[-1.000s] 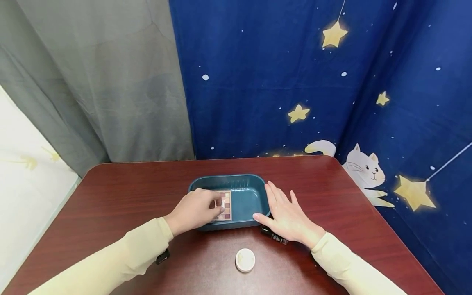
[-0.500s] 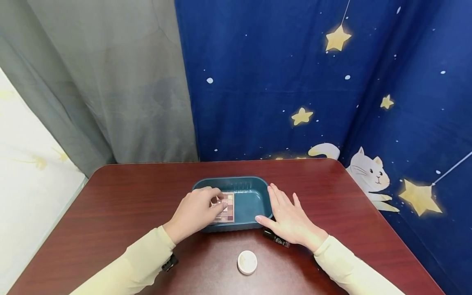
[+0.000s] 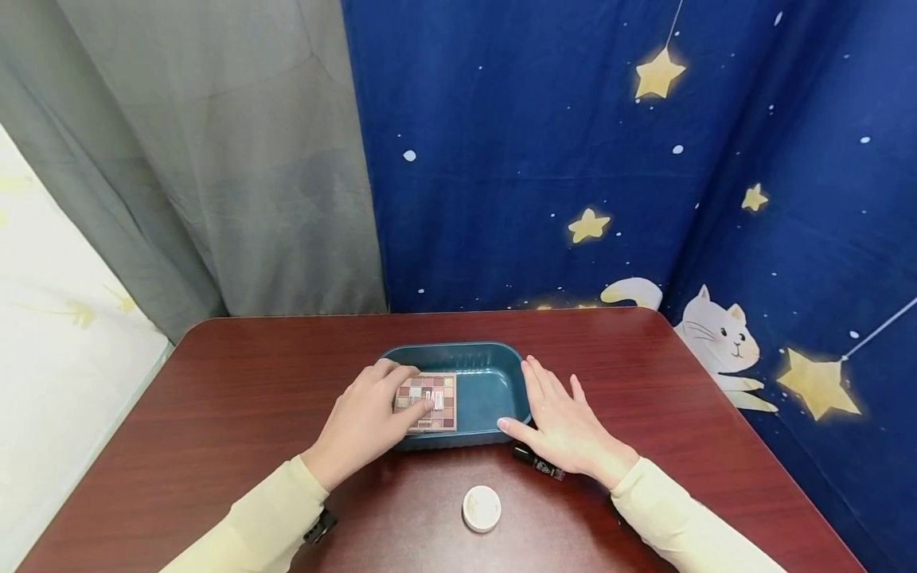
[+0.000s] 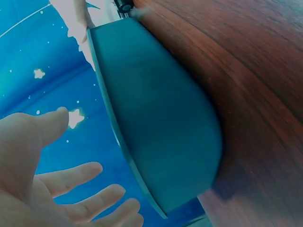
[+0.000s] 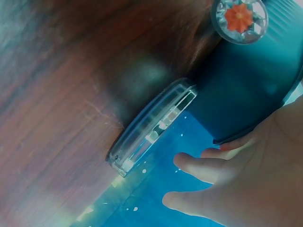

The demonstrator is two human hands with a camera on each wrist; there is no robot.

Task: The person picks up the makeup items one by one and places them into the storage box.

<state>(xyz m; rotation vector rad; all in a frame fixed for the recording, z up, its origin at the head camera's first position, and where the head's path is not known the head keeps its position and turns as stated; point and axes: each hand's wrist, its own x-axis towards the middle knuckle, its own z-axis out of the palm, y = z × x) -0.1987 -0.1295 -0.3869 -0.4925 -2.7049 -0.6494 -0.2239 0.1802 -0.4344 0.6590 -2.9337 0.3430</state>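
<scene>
A blue-green basin (image 3: 494, 402) stands on the table. In its left part lies an eyeshadow palette (image 3: 444, 390), its grid of pink and brown shades facing up. My left hand (image 3: 368, 414) is over the palette's left side, thumb across its face; the left wrist view shows the fingers (image 4: 90, 208) spread, holding nothing. With fingers straight, my right hand (image 3: 562, 426) rests along the basin's right rim. Below that hand lies a black tube (image 3: 537, 461) with a printed label. In front of the basin is a round white jar (image 3: 481, 509).
A clear-cased thing (image 5: 151, 127) sits on the table in the right wrist view, beside a round faceted end (image 5: 239, 21) with an orange flower shape. Something small and black (image 3: 320, 525) shows by my left sleeve. Curtains (image 3: 501, 159) hang behind the table (image 3: 286, 358).
My left hand has drawn back leftward and its fingers have loosened, uncovering more of the palette. The right hand keeps its place at the rim. The head view has shifted slightly.
</scene>
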